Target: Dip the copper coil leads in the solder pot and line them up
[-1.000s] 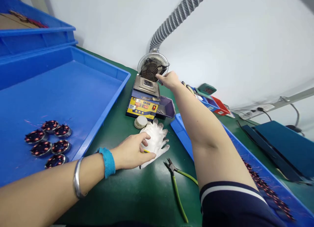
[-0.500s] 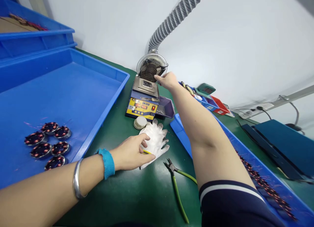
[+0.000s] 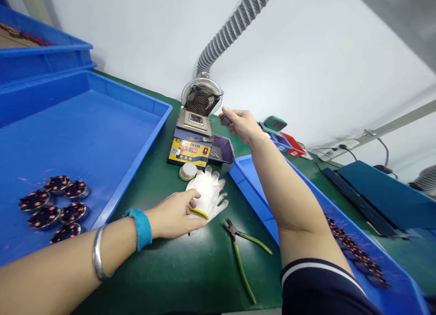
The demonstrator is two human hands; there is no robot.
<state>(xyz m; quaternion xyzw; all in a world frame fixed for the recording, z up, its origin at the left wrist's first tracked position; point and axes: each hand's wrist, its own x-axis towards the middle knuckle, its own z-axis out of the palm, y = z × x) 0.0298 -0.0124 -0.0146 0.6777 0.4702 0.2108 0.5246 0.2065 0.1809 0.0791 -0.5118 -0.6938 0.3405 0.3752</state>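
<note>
Tabletop [image 3: 197, 269], green, stretches beneath both hands' fingers; a large blue tray [image 3: 85, 133] lies well left of the left fingers; a second, slanting blue tray [image 3: 252, 197] begins below the right fingers and to the right of the left ones; a ribbed grey duct [image 3: 235, 29] drops from above the right fingers to a round fan hood [image 3: 201, 99] on their left; under the hood, lower than the right fingertips, sits a yellow-fronted unit [image 3: 190, 149] showing red digits; the left hand [image 3: 173, 215] has its thumb parted from loosely curled fingers, with white gloves [image 3: 207, 190] right at the fingertips; whether they touch the cloth, I cannot tell; the right hand [image 3: 240, 124] is raised, thumb and forefinger closed in a pinch; green-handled cutters [image 3: 235, 235] lie splayed to the right of the left fingertips; a purple bin [image 3: 221, 149] stands below the right fingers; six round copper-wound parts [image 3: 76, 190] rest in the large tray, left of the left fingers; a pale round tin [image 3: 188, 171] sits just beyond those fingers; a small dark block [image 3: 225, 120] is what the right fingertips pinch, apart from the unit.
</note>
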